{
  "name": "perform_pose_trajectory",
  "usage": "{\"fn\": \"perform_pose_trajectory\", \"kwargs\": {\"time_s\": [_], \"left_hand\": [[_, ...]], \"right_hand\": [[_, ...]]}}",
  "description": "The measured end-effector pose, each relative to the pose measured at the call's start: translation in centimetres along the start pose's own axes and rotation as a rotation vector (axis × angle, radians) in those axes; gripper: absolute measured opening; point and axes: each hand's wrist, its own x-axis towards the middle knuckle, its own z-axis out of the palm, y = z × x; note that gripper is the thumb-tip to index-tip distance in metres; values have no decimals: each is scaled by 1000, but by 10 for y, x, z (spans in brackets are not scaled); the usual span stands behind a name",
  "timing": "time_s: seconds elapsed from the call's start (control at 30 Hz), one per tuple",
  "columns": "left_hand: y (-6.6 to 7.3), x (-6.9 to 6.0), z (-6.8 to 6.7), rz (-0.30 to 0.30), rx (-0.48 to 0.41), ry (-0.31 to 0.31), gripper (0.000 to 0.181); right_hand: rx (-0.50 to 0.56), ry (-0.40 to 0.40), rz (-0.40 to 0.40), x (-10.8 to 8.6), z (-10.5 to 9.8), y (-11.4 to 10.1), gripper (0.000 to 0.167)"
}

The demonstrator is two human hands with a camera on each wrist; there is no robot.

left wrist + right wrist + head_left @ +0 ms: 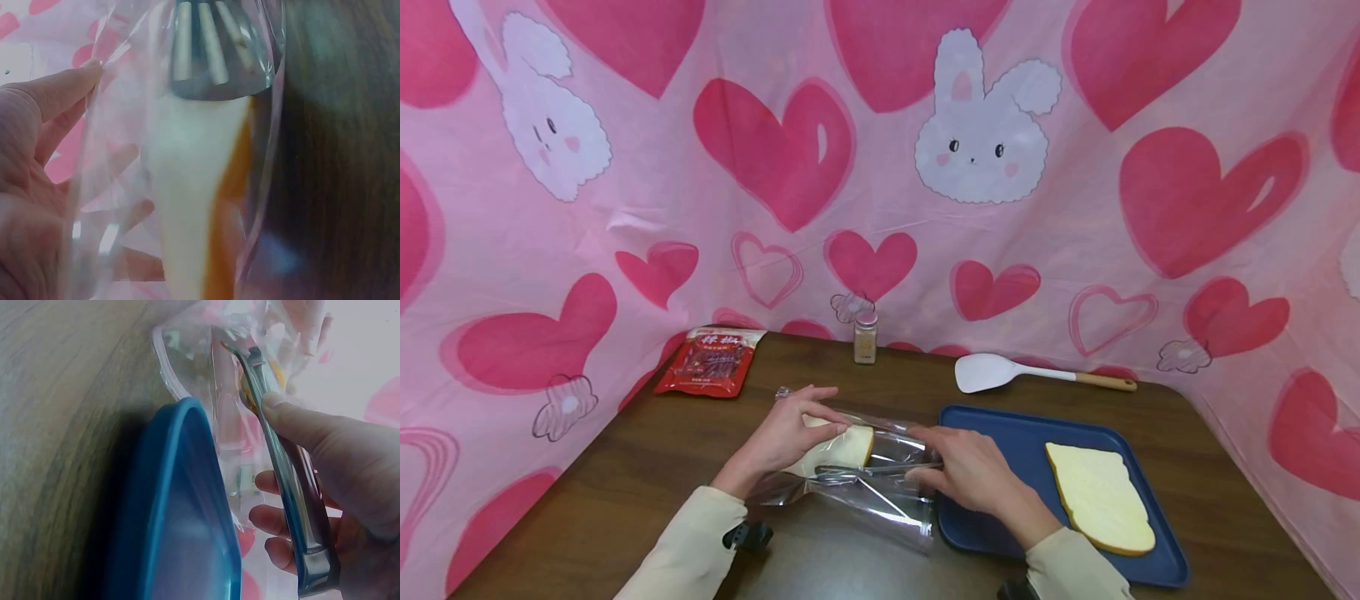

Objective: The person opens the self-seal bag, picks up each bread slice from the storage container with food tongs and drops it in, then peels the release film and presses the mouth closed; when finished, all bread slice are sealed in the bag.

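Note:
A clear plastic bag (880,508) lies over the middle of the table with a slice of bread (850,450) inside it. My left hand (793,433) pinches the bag's upper edge near the bread. Metal tongs (284,469) are gripped by my right hand (973,471) at the bag's mouth. The slotted end of the tongs (209,56) reaches into the bag and overlaps one end of the slice in the left wrist view; whether it clamps the bread I cannot tell.
To the right sits a blue tray (992,433) bearing another slice of bread (1097,500). Behind it lies a white spatula (985,372) with a wooden handle. A small seasoning jar (865,340) and a red food packet (711,362) are at the back, before a patterned cloth.

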Motion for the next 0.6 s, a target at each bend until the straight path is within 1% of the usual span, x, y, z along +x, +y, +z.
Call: {"fn": "perform_pose_trajectory", "kwargs": {"time_s": [0.17,0.27,0.37,0.43,0.5,0.6], "left_hand": [[1,-1,1,-19,-9,-6,12],[1,-1,1,-34,-10,-5,12],[-1,1,2,-33,-2,4,12],[-2,1,3,-47,-5,11,12],[-1,1,4,-51,-14,14,12],[-1,0,6,-78,-36,11,12]], "right_hand": [[14,-16,-5,2,-1,0,57],[29,-44,3,4,-1,0,59],[50,-78,19,5,0,1,60],[67,-100,34,7,0,2,60],[84,-121,48,8,0,3,60],[107,-148,58,10,0,4,57]]}}
